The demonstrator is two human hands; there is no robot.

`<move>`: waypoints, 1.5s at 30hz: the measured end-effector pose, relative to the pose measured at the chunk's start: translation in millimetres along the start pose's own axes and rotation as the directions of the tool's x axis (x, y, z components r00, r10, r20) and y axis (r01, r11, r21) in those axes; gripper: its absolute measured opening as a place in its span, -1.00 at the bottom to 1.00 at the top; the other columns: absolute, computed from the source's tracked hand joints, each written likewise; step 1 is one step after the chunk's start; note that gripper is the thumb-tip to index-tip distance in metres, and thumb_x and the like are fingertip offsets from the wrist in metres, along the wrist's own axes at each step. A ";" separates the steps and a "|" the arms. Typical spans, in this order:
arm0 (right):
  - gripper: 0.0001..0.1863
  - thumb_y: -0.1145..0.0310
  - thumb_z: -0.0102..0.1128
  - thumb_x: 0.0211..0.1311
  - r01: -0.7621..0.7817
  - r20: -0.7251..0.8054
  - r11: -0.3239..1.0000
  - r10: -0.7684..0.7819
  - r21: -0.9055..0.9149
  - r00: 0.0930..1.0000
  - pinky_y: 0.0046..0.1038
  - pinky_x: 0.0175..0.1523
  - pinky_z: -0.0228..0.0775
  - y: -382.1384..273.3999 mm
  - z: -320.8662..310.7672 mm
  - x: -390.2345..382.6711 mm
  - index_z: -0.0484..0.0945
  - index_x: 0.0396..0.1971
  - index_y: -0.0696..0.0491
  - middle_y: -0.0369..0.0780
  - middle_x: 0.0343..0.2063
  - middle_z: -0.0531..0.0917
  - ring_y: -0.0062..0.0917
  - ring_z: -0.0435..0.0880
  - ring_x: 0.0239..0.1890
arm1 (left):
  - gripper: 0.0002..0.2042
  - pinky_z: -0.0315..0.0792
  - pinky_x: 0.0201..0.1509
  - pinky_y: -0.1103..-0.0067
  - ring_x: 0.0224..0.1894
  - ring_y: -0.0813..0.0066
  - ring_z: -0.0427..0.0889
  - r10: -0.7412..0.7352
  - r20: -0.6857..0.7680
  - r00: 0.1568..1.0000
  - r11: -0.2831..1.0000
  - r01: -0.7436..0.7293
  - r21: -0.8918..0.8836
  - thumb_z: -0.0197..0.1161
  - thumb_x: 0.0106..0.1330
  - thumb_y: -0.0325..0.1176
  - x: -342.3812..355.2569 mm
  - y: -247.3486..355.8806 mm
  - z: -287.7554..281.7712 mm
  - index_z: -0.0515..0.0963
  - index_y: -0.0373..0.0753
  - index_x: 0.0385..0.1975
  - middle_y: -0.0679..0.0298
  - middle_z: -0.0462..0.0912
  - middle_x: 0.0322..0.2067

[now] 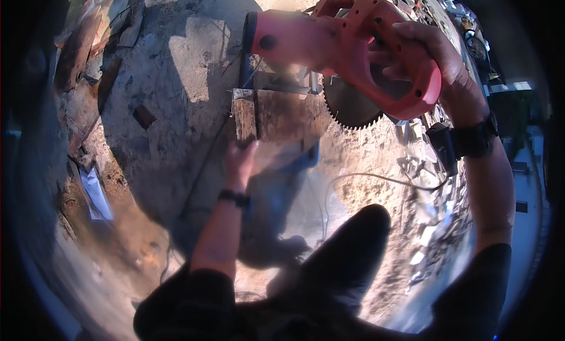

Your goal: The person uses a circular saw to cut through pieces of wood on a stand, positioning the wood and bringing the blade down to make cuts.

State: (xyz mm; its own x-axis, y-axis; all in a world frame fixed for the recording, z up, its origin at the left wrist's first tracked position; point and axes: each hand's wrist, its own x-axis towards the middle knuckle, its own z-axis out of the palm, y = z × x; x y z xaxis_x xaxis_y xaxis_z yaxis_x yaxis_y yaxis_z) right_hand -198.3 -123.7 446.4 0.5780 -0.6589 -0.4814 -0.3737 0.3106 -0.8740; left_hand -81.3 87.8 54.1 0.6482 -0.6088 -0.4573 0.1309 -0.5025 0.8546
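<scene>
A red power saw [294, 38] fills the upper middle, its toothed circular blade [347, 105] just right of a short, weathered wooden board [288, 114]. My right hand [435, 55] is closed round the saw's handle, with a dark band and a small black device on the wrist. My left hand [241, 155] grips the near left end of the board, its fingertips partly behind the wood. The board lies across the saw's dark metal base, much of which is hidden by the board and saw body.
Scrap wood [82, 52] and a white sheet [94, 194] lie on the sandy ground at left. Rubble [421, 223] runs down the right, with a wheel [474, 47] beyond it. A cable [382, 176] crosses the ground; my dark-clad knee [359, 235] is below.
</scene>
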 end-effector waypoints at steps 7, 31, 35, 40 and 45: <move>-0.80 0.49 0.06 -0.03 -0.006 -0.060 0.995 0.012 0.095 0.998 -0.41 -0.40 0.54 47.4 18.7 -13.2 0.43 -0.37 0.25 -0.13 -0.46 0.56 -0.42 0.62 -0.44 | -0.57 0.39 -0.10 0.44 -0.20 0.20 0.58 0.075 -0.010 0.997 0.992 -0.075 -0.105 0.34 -0.01 -0.12 -5.2 6.5 2.8 0.47 -0.31 -0.25 0.05 0.61 -0.29; -0.67 0.40 0.15 0.02 -0.024 -0.111 0.999 0.028 0.036 0.993 -0.54 -0.48 0.49 51.7 25.4 -0.2 0.37 -0.20 0.20 -0.18 -0.46 0.53 -0.56 0.53 -0.56 | -0.48 0.38 -0.23 0.27 -0.30 -0.09 0.51 0.198 -0.158 0.967 0.980 -0.192 0.048 0.32 -0.02 0.04 12.8 -29.0 27.3 0.36 -0.35 -0.41 -0.08 0.54 -0.41; -0.64 0.37 0.16 0.02 -0.026 -0.115 0.999 0.031 0.045 0.993 -0.56 -0.48 0.49 52.9 18.6 3.7 0.36 -0.20 0.23 -0.20 -0.46 0.51 -0.58 0.52 -0.56 | -0.47 0.39 -0.24 0.28 -0.32 -0.08 0.51 0.200 -0.147 0.969 0.980 -0.201 0.013 0.33 -0.04 0.07 17.3 -36.0 35.0 0.36 -0.34 -0.42 -0.07 0.54 -0.43; -0.66 0.34 0.17 0.05 -0.037 -0.092 0.999 0.038 0.016 0.995 -0.62 -0.51 0.50 38.3 17.2 6.7 0.40 -0.24 0.25 -0.21 -0.49 0.55 -0.60 0.54 -0.61 | -0.62 0.40 -0.26 0.45 -0.33 0.24 0.51 0.184 -0.143 0.973 0.979 -0.194 -0.062 0.30 0.06 -0.17 26.4 -56.5 41.5 0.37 -0.33 -0.33 0.08 0.55 -0.40; -0.65 0.35 0.16 0.08 -0.052 -0.015 0.998 0.052 -0.038 0.999 -0.65 -0.48 0.51 20.9 3.7 17.9 0.40 -0.19 0.26 -0.20 -0.43 0.58 -0.64 0.57 -0.56 | -0.77 0.43 -0.24 0.61 -0.31 0.55 0.51 0.162 -0.121 0.979 0.973 -0.179 -0.146 0.26 0.14 -0.46 27.4 -56.9 50.2 0.39 -0.32 -0.27 0.24 0.54 -0.35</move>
State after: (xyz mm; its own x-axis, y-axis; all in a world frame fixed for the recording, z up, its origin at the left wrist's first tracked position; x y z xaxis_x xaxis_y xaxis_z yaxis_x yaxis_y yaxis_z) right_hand -193.1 -126.5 419.3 0.5467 -0.6524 -0.5249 -0.4307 0.3185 -0.8445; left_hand -108.7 68.9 -19.3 0.7465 -0.6039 -0.2793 0.1205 -0.2901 0.9494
